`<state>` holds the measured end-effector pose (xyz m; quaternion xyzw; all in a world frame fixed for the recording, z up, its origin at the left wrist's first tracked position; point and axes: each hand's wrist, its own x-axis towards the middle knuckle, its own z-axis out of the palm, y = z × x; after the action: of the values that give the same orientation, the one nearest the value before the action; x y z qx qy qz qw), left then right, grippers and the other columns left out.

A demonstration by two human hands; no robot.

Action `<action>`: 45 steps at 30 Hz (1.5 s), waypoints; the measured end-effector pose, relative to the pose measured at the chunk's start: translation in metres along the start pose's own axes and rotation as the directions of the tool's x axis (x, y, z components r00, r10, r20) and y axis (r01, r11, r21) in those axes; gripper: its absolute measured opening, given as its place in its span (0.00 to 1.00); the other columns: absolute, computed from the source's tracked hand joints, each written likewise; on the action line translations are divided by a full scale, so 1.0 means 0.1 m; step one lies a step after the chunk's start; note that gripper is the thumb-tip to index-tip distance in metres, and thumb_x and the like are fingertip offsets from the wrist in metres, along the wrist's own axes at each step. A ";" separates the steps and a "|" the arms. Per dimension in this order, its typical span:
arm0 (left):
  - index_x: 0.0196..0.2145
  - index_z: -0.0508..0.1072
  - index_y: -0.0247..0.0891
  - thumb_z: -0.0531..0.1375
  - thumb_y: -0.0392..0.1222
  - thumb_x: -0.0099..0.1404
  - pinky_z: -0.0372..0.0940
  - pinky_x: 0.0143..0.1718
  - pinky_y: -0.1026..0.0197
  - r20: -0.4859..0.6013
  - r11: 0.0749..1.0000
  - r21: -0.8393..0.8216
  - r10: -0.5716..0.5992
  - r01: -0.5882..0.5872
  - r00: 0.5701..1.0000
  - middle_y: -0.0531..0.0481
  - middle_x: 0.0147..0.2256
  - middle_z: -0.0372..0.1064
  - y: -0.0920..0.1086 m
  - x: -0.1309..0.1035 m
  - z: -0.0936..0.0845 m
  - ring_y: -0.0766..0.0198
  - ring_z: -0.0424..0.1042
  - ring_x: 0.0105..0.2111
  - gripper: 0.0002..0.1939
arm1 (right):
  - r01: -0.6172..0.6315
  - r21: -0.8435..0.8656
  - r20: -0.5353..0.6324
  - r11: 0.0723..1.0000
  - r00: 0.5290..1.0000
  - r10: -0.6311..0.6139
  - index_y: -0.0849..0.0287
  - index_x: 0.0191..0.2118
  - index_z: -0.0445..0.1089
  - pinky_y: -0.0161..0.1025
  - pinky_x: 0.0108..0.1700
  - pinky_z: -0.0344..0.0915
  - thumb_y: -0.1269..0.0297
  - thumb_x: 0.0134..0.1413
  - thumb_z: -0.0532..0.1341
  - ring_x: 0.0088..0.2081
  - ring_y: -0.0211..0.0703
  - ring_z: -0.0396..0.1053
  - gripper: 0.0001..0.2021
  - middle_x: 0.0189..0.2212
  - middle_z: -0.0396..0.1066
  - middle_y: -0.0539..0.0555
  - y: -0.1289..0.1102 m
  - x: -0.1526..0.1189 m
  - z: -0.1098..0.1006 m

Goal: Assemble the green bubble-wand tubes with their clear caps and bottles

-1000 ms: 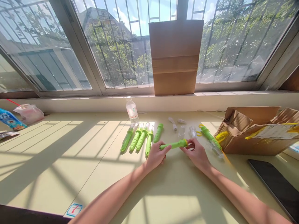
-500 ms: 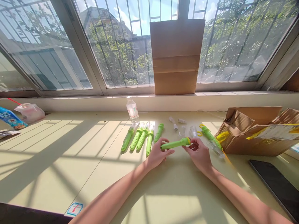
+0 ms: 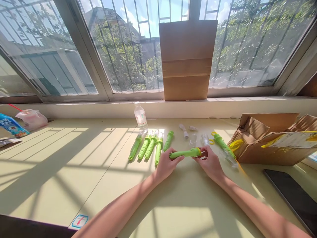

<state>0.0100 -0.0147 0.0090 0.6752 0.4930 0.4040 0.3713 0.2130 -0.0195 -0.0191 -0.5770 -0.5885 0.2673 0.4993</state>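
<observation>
Head view: green tube (image 3: 184, 153) held above table (image 3: 119, 191), between both hands. Since half second ago: tube tipped nearer level, left hand (image 3: 167, 162) folded back around plain end. Right hand (image 3: 210, 162) pinches end with yellow rim (image 3: 198, 151). Probably regrip, little progress. Tube's left tip hidden in fingers; right fingertips' exact contact perhaps on rim, hard to make out. Phone (image 3: 289, 195) cut off at frame edge.

Indoor workspace, barred windows (image 3: 128, 62), tabletop (image 3: 81, 178)
</observation>
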 end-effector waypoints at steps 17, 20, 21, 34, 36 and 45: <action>0.26 0.63 0.39 0.59 0.58 0.57 0.53 0.13 0.69 0.059 0.990 -0.090 -0.105 0.110 0.993 0.60 0.13 0.57 0.00 0.01 -0.01 0.70 0.59 0.11 0.19 | 0.037 -0.017 0.036 0.999 0.999 -0.036 0.54 0.33 0.57 0.38 0.27 0.68 0.54 0.45 0.64 0.29 0.41 0.71 0.16 0.39 0.73 0.54 0.02 0.00 0.01; 0.26 0.63 0.39 0.58 0.59 0.57 0.53 0.12 0.69 0.062 0.988 -0.093 -0.115 0.120 0.991 0.60 0.12 0.58 -0.01 0.02 0.00 0.70 0.59 0.11 0.20 | 0.039 -0.030 0.021 0.999 0.999 -0.038 0.54 0.32 0.57 0.38 0.28 0.68 0.53 0.45 0.64 0.29 0.41 0.71 0.17 0.39 0.72 0.53 0.01 -0.01 0.01; 0.26 0.63 0.39 0.58 0.60 0.57 0.52 0.12 0.69 0.064 0.988 -0.093 -0.119 0.124 0.991 0.60 0.12 0.58 -0.01 0.02 0.00 0.70 0.59 0.11 0.20 | 0.038 -0.032 0.015 0.999 0.999 -0.037 0.54 0.32 0.57 0.38 0.28 0.68 0.53 0.45 0.64 0.29 0.40 0.71 0.16 0.39 0.72 0.53 0.00 -0.01 0.01; 0.25 0.62 0.38 0.55 0.62 0.59 0.50 0.13 0.69 0.089 0.985 -0.070 -0.151 0.158 0.984 0.59 0.12 0.57 -0.05 0.05 0.00 0.70 0.59 0.11 0.22 | 0.040 -0.066 -0.011 0.997 0.999 -0.041 0.54 0.35 0.59 0.37 0.27 0.67 0.53 0.45 0.65 0.28 0.40 0.71 0.17 0.38 0.72 0.53 -0.03 -0.03 0.02; 0.26 0.62 0.39 0.54 0.62 0.60 0.51 0.14 0.68 0.096 0.988 -0.057 -0.140 0.146 0.985 0.59 0.13 0.57 -0.04 0.04 0.00 0.70 0.59 0.12 0.22 | 0.016 -0.092 -0.040 0.996 0.999 -0.020 0.54 0.34 0.60 0.37 0.26 0.66 0.53 0.44 0.65 0.26 0.40 0.70 0.17 0.35 0.73 0.52 -0.02 -0.03 0.02; 0.29 0.65 0.38 0.58 0.54 0.60 0.54 0.25 0.67 0.035 0.848 0.422 0.338 -0.321 0.940 0.54 0.25 0.65 -0.08 0.01 0.00 0.69 0.63 0.24 0.15 | -0.029 -0.086 -0.062 0.996 0.998 0.024 0.55 0.34 0.61 0.36 0.25 0.63 0.51 0.42 0.66 0.24 0.42 0.69 0.18 0.23 0.70 0.48 0.04 -0.01 -0.01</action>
<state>0.0070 -0.0116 0.0022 0.8052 0.4529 0.3593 0.1320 0.2157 -0.0197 -0.0227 -0.6136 -0.5764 0.2305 0.4880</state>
